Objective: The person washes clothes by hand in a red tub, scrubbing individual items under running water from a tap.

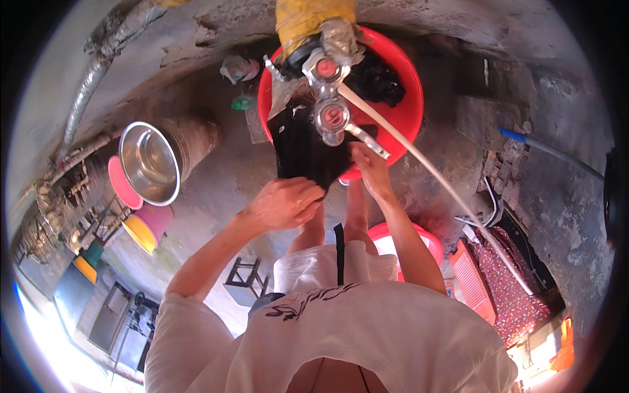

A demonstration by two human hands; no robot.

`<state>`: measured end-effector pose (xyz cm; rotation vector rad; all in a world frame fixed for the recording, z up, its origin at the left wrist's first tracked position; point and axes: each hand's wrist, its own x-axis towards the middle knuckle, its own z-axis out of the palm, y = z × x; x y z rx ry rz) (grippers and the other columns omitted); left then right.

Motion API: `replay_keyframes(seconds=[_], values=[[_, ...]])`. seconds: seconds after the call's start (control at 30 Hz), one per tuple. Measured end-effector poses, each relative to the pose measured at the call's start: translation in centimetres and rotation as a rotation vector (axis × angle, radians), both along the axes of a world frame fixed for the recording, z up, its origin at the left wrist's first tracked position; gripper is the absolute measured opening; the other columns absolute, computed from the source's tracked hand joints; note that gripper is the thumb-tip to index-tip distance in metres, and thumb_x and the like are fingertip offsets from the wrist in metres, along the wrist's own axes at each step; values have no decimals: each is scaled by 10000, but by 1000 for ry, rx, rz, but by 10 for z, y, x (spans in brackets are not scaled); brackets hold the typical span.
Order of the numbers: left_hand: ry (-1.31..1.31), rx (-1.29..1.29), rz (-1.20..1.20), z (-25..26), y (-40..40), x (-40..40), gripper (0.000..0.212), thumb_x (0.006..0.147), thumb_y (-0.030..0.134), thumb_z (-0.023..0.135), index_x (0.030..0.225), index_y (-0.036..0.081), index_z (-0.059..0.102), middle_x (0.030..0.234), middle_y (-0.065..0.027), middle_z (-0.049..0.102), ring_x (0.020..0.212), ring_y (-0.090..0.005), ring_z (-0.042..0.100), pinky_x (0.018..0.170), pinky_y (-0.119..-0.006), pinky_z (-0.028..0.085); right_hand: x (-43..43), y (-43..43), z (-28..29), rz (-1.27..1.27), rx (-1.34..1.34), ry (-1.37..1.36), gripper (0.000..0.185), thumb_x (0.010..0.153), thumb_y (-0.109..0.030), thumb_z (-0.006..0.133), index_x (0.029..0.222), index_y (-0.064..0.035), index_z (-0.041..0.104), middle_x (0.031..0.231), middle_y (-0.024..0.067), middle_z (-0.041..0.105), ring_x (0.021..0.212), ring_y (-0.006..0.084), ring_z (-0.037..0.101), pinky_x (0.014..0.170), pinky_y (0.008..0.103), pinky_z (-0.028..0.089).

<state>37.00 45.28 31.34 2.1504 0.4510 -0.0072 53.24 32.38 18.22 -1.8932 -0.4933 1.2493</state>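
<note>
A wet-looking black cloth point(307, 147) hangs over the near left rim of a large red plastic basin point(415, 98). My left hand point(285, 204) is closed on the cloth's lower corner, outside the basin. By the near right rim, my right hand point(372, 169) pinches the cloth's right edge; its fingertips are partly hidden by the dark fabric. More black fabric point(378, 81) lies inside the basin at the far right. Above the basin hang two metal taps point(331, 115) with red-marked caps, covering part of the cloth from view.
A pale hose or rod point(422, 159) slants from the taps to the lower right. A steel bowl point(150, 164) is at left. A second red basin point(427, 238) stands by my right leg, a small stool point(245, 280) behind left. A pink washboard point(471, 280) leans at right.
</note>
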Motion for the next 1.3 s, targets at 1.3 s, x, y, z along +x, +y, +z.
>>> replay_keyframes(seconds=[1.3], values=[[-301,-912,831,-63,-27,-12,337,765,218,537,1054,52,489,995,-107,528,902,-210,504,819,-297,407,-11,42,87,40,200,-192,206,837,-218,517,862,-16,546,943,65,566,824,88,507,710,226,415]])
